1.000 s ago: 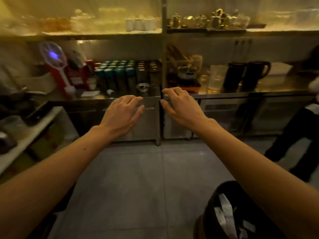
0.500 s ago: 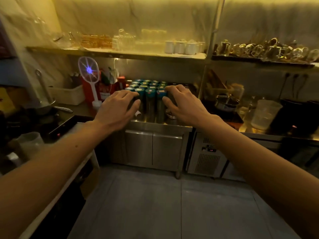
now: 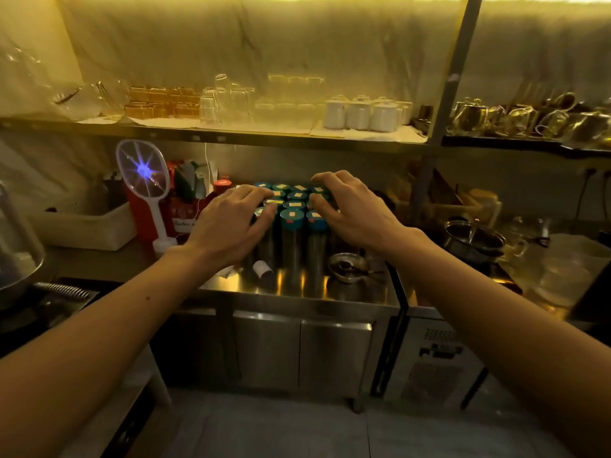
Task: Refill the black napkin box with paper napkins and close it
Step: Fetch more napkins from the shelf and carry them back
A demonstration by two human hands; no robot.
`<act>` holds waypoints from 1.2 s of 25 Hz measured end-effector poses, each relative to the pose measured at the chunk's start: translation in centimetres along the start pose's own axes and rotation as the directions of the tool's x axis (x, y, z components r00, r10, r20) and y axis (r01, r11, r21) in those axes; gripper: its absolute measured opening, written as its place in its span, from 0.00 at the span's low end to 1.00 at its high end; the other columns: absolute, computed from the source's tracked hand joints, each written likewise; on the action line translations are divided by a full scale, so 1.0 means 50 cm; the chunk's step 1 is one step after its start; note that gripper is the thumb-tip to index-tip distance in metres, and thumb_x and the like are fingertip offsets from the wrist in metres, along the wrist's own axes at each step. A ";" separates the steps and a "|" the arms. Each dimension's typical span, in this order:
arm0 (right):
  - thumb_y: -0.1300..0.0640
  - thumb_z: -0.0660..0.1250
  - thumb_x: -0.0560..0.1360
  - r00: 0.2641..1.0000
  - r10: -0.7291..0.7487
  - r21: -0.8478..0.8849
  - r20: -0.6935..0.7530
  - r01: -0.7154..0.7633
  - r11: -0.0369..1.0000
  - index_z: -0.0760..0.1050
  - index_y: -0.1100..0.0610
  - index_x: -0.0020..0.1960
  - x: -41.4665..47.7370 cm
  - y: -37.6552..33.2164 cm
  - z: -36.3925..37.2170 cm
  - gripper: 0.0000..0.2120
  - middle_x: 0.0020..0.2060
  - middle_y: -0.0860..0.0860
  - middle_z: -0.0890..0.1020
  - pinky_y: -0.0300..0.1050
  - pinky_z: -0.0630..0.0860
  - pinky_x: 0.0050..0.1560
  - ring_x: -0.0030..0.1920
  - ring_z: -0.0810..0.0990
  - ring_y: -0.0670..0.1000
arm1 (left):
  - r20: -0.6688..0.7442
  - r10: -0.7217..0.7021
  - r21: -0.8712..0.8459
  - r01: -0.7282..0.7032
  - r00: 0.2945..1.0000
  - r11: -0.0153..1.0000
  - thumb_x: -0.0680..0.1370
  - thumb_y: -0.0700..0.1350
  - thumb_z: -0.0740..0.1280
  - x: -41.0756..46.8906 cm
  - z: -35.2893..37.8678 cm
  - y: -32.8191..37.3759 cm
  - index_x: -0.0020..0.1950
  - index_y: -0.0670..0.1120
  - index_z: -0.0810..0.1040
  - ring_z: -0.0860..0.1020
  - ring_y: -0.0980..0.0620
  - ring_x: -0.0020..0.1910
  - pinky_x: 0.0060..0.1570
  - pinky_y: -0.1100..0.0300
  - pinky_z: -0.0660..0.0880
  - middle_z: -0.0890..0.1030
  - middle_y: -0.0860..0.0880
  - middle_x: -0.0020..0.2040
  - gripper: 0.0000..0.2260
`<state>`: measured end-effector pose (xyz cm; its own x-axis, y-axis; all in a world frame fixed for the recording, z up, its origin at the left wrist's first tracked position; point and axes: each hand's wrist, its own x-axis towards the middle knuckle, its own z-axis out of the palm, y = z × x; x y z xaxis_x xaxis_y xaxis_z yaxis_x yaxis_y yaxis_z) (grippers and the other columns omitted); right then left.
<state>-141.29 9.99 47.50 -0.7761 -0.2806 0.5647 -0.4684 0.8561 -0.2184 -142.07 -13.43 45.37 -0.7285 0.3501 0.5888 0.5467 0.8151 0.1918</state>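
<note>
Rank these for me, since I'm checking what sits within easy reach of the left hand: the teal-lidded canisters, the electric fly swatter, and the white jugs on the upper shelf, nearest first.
Judged from the head view, from the left hand:
1. Teal-lidded canisters, right at its fingertips, on the steel counter.
2. Electric fly swatter, standing off to its left on the same counter.
3. White jugs, up on the shelf, above and to the right.

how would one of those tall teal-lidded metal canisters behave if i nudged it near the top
Probably tips: each teal-lidded canister is tall and narrow. The packed neighbours may catch it, though front-row ones have open steel counter ahead. Its smooth metal sides look slippery. Weight cannot be judged.
</note>
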 end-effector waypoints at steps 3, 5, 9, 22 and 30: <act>0.42 0.56 0.80 0.999 -0.011 0.002 -0.035 0.011 1.000 0.65 0.49 0.69 0.128 0.097 0.062 0.21 0.65 0.53 0.73 0.49 0.71 0.48 0.58 0.75 0.54 | -0.022 0.016 0.003 -0.015 1.000 1.000 0.81 0.57 0.53 0.143 0.076 -0.070 0.66 0.50 0.73 0.74 0.48 0.62 0.57 0.50 0.71 0.77 0.48 0.64 0.20; 0.43 0.56 0.80 0.999 -0.001 0.019 -0.032 0.001 1.000 0.65 0.50 0.70 0.212 0.160 0.088 0.21 0.65 0.54 0.72 0.51 0.73 0.50 0.59 0.75 0.55 | -0.023 0.011 -0.008 -0.011 1.000 1.000 0.81 0.58 0.52 0.242 0.115 -0.108 0.65 0.49 0.73 0.75 0.47 0.61 0.57 0.49 0.71 0.78 0.47 0.64 0.21; 0.43 0.56 0.80 0.999 0.003 0.024 -0.032 -0.003 1.000 0.65 0.50 0.70 0.372 0.283 0.132 0.21 0.66 0.54 0.72 0.53 0.74 0.54 0.62 0.73 0.55 | -0.024 0.026 -0.066 -0.027 0.999 0.997 0.81 0.58 0.51 0.438 0.194 -0.169 0.65 0.48 0.73 0.77 0.46 0.57 0.56 0.47 0.74 0.78 0.46 0.62 0.21; 0.47 0.61 0.80 0.955 0.260 -0.085 -0.144 -0.274 0.958 0.66 0.49 0.69 0.712 0.669 0.200 0.19 0.66 0.55 0.73 0.45 0.69 0.55 0.64 0.73 0.54 | 0.038 0.274 -0.291 -0.252 0.961 0.923 0.80 0.55 0.60 0.975 0.466 -0.314 0.65 0.49 0.74 0.77 0.49 0.59 0.56 0.48 0.74 0.78 0.46 0.62 0.17; 0.52 0.61 0.80 0.910 0.400 -0.159 -0.110 -0.413 0.897 0.71 0.53 0.68 0.762 0.877 0.131 0.17 0.60 0.54 0.79 0.46 0.74 0.54 0.56 0.76 0.48 | 0.121 0.478 -0.441 -0.384 0.870 0.811 0.72 0.60 0.70 1.092 0.576 -0.275 0.62 0.48 0.77 0.79 0.55 0.49 0.49 0.54 0.79 0.81 0.49 0.57 0.24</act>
<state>-194.19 34.01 54.20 -0.8473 0.1343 0.5139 -0.0323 0.9527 -0.3021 -201.26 7.80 52.26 -0.4226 0.7498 0.5092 0.9053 0.3232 0.2755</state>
